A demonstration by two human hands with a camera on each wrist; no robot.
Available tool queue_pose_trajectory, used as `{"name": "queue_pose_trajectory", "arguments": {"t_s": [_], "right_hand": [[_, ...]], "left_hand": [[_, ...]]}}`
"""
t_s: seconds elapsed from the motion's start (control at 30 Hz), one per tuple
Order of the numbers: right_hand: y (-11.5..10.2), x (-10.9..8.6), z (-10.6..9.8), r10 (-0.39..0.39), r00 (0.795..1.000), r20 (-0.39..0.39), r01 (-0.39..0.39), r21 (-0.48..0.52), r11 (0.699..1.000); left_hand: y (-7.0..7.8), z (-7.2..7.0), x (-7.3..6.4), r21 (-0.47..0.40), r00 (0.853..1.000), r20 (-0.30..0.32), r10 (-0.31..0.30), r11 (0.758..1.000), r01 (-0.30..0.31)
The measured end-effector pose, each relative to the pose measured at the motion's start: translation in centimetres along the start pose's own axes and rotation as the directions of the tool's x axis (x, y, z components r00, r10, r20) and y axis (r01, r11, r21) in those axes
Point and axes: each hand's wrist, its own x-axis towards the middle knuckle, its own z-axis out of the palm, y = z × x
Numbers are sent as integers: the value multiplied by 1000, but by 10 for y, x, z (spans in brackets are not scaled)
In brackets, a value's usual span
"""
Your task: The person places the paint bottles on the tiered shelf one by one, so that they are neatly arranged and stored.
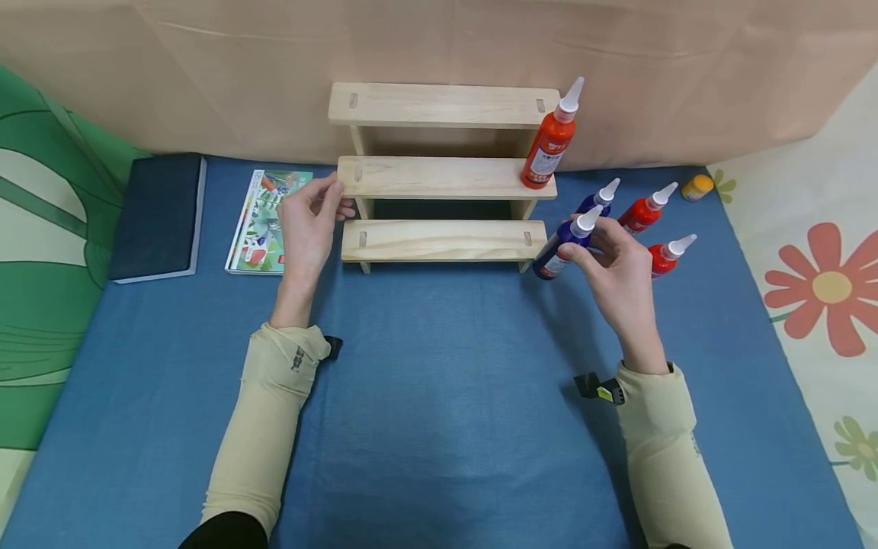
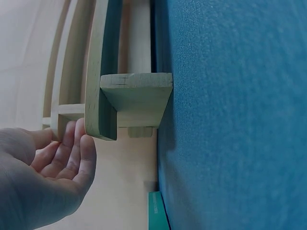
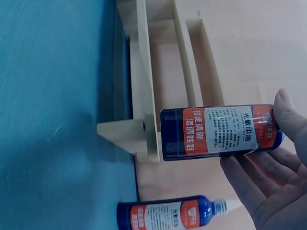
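Note:
A three-step wooden shelf rack (image 1: 439,179) stands against the back of the blue table. My left hand (image 1: 307,229) pinches the left end of its middle step, thumb on one face and fingertips on the other, as the left wrist view shows. A blue ink bottle (image 3: 223,130) with a white nozzle is in my right hand (image 1: 617,278), gripped near its top. That bottle tilts beside the right end of the lowest step, its base apparently off the table. On the middle step's right end a red bottle (image 1: 547,149) stands upright.
Right of the rack are another blue bottle (image 3: 165,214), two red bottles (image 1: 639,216) and a small yellow-capped container (image 1: 696,187). To the left lie a colourful book (image 1: 255,221) and a dark notebook (image 1: 156,217). Beige cloth (image 1: 439,46) hangs behind the rack.

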Motion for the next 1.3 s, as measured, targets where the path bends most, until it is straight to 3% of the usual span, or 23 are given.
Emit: {"name": "queue_pose_trajectory", "arguments": {"t_s": [0.7,0.93,1.3], "right_hand": [[-24,18,22,-106,994,-28,107,40,993],[-30,26,32,-97,995,-22,99,64,993],[-42,41,47,-150,988,-40,153,100,983]], "left_hand": [[-3,0,1,-12,1000,3,-1,1000,1],[-2,0,1,-26,1000,-4,1,1000,-1],[-4,0,1,-39,1000,-12,26,999,-26]]}}
